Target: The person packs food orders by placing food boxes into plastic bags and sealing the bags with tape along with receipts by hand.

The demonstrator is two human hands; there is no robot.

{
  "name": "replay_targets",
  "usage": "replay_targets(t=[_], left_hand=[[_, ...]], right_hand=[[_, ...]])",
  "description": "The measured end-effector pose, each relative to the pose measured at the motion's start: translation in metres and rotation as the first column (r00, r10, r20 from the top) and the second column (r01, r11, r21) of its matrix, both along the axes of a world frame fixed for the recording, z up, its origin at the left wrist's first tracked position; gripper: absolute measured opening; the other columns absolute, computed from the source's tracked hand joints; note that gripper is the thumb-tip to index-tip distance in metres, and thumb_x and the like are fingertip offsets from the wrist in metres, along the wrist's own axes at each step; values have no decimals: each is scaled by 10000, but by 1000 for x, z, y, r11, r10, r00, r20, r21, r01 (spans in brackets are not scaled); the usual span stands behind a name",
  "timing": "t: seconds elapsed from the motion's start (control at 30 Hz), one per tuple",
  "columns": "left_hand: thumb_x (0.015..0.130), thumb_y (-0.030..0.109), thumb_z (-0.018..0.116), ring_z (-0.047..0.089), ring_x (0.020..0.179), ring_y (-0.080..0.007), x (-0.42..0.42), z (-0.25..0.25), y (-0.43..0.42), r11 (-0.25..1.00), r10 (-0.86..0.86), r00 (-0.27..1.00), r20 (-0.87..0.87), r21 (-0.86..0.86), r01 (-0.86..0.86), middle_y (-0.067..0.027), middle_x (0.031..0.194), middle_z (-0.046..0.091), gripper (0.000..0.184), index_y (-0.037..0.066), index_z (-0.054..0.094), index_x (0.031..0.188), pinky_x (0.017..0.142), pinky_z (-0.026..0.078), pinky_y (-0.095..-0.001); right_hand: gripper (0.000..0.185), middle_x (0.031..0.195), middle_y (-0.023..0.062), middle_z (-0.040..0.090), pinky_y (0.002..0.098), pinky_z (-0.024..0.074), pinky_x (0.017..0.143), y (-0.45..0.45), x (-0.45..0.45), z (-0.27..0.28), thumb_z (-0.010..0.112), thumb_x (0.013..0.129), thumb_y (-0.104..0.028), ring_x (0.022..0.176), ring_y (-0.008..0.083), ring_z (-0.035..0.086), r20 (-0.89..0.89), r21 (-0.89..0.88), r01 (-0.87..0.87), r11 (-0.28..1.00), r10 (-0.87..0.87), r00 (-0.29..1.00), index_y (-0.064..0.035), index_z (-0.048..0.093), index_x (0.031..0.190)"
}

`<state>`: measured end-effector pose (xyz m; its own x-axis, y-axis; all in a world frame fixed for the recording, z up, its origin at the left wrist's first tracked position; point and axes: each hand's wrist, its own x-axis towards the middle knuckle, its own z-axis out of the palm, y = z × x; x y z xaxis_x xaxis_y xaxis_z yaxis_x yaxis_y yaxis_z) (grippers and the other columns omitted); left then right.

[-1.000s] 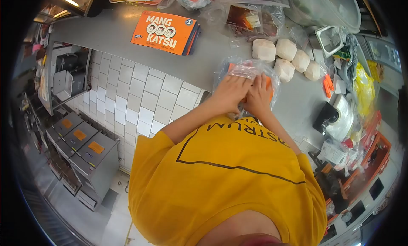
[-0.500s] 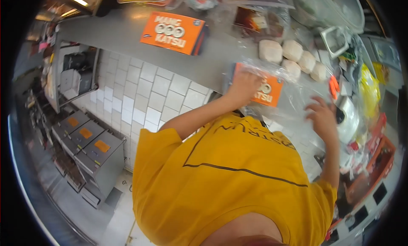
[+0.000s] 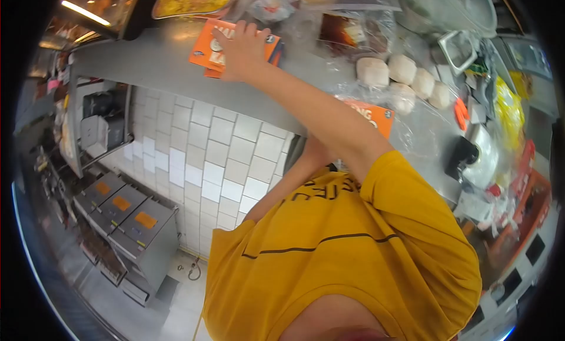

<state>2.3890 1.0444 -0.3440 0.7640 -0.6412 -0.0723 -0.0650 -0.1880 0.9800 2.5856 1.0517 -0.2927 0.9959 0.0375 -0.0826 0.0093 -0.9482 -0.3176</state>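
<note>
My right hand (image 3: 243, 51) reaches across to the left and lies on the top orange printed box (image 3: 203, 54) of a small stack, its fingers spread over the lettering. The top box sits slightly askew, and another orange edge shows beneath it. Close to my body, my left hand (image 3: 318, 151) is beside a second orange box (image 3: 376, 118). My right forearm covers much of that box and the left fingers, so their grip is hidden. Clear plastic (image 3: 421, 138) is spread on the counter to the right of this box.
Several round white buns or dough pieces (image 3: 402, 68) sit beyond the near box. Behind them lie a bag with dark brown contents (image 3: 341, 30) and a metal container (image 3: 458, 51). A tray of yellow food (image 3: 191, 0) stands far left. An orange-handled tool (image 3: 461, 113) lies right.
My right hand has swung from the plastic on the right over to the box stack on the left. The top box has shifted slightly. My left hand has drawn back from the near box's top.
</note>
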Motion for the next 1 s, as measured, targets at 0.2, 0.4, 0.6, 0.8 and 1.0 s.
replay_targets(t=[0.2, 0.4, 0.6, 0.8, 1.0], left_hand=[[645, 160, 677, 347, 1153, -389, 22, -55, 18, 876, -390, 903, 179, 375, 304, -295, 1107, 437, 652, 52, 405, 1227, 932, 358, -465], [651, 39, 642, 376, 1134, -456, 32, -41, 32, 930, -260, 950, 174, 309, 198, -304, 1221, 291, 796, 71, 256, 1347, 974, 347, -468], [622, 109, 712, 467, 1018, -416, 49, 75, 44, 914, -199, 975, -95, 341, 220, -242, 1139, 361, 841, 126, 291, 1350, 850, 419, -494], [632, 289, 755, 454, 934, -363, 16, 47, 0, 898, -133, 886, 444, 433, -82, -217, 1150, 373, 675, 168, 477, 1235, 814, 422, -448], [657, 231, 742, 399, 1077, -395, 10, 43, 0, 979, 174, 953, 248, 62, -195, -208, 1166, 435, 511, 120, 558, 1121, 920, 346, -442]], right_hand=[[979, 1297, 194, 378, 381, 380, 941, -105, -82, 37, 765, 575, -256, 1024, 256, 506, -51, 996, 32, 79, 263, 963, -58, 232, 1372], [904, 1326, 166, 347, 445, 224, 1042, -163, -237, 43, 811, 518, -190, 1261, 326, 312, -36, 642, 48, 765, -32, 999, -101, 391, 1315], [853, 1341, 170, 324, 575, 191, 1003, -159, -246, 54, 790, 557, -165, 1236, 386, 315, -152, -121, -12, 993, -6, 988, -365, 431, 1304], [766, 1153, 192, 573, 388, 464, 871, -232, -249, 100, 805, 594, -269, 1078, 294, 560, -565, -275, 473, 837, -539, 625, -91, 481, 1266], [486, 903, 97, 664, 309, 511, 682, -111, -130, 148, 759, 660, -244, 778, 223, 654, 17, 678, -104, 728, 126, 992, -80, 601, 1089]])
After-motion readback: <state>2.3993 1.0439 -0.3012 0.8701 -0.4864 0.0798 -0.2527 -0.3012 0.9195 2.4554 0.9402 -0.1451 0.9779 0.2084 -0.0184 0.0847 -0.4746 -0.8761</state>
